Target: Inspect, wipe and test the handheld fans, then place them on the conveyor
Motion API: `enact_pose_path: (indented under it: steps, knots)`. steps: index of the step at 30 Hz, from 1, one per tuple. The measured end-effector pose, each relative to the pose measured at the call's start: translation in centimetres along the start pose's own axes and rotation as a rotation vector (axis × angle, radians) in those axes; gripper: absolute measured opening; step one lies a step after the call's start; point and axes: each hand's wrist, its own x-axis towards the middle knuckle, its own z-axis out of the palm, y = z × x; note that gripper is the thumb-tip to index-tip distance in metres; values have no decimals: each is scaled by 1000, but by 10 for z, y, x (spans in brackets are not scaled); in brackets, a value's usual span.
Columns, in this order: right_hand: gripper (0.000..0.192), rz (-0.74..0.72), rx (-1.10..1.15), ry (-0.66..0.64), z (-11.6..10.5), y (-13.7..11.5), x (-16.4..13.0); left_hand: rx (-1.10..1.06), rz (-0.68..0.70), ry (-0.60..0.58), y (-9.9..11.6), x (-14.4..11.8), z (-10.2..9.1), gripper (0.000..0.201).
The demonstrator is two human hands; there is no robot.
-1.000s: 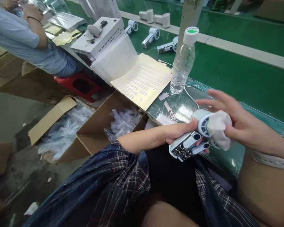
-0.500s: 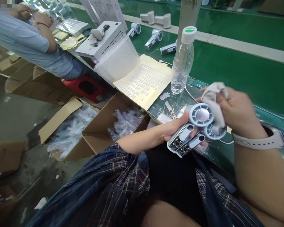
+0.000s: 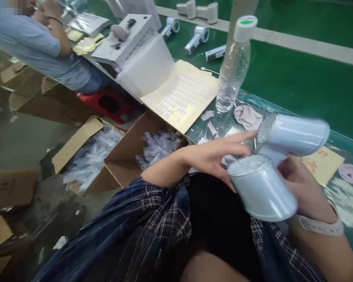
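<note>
At far left a co-worker in a light blue shirt (image 3: 32, 47) sits on a red stool (image 3: 106, 103) at the same worktop (image 3: 297, 86), both hands raised to small items there. Below, on the floor, two open cardboard boxes stand side by side: the left box (image 3: 76, 152) and the right box (image 3: 126, 156) each hold clear plastic bags. On the worktop above them lie a white carton (image 3: 129, 37) with a pale part resting on top, a stack of white sheets (image 3: 144, 66), and a yellow backing sheet (image 3: 179, 94) bearing rows of small pale stickers, its near corner overhanging the right box. Beyond it, on the green belt, several pale handheld devices (image 3: 195, 37) lie well apart from the hands.

At centre the left hand (image 3: 214, 154) is open, fingers (image 3: 238, 139) spread and extended toward the right, holding nothing; the fingertips lie just beside the two pale blue fan-like devices. A clear water bottle (image 3: 233, 62) with a white cap stands upright behind, and a crumpled grey cloth (image 3: 248, 116) lies on the worktop near the bottle's foot.

At right the right hand (image 3: 300, 184), a white band on its wrist, grips the upper device (image 3: 294, 135) and the lower device (image 3: 261, 188) together by their handles; both are motion-blurred, their round heads turned toward the left. The fingers are mostly hidden behind the devices. A yellow printed label (image 3: 323, 164) lies on the worktop at far right.
</note>
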Motion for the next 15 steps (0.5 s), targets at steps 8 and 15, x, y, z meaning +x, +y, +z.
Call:
enact_pose_path:
  steps: [8,15]
  knots:
    - [49,51,233,418,-15,6,-31,-421,57,351,-51,43,31,58]
    - [51,74,252,292,-17,6,-43,-404,-101,27,-38,51,74,73]
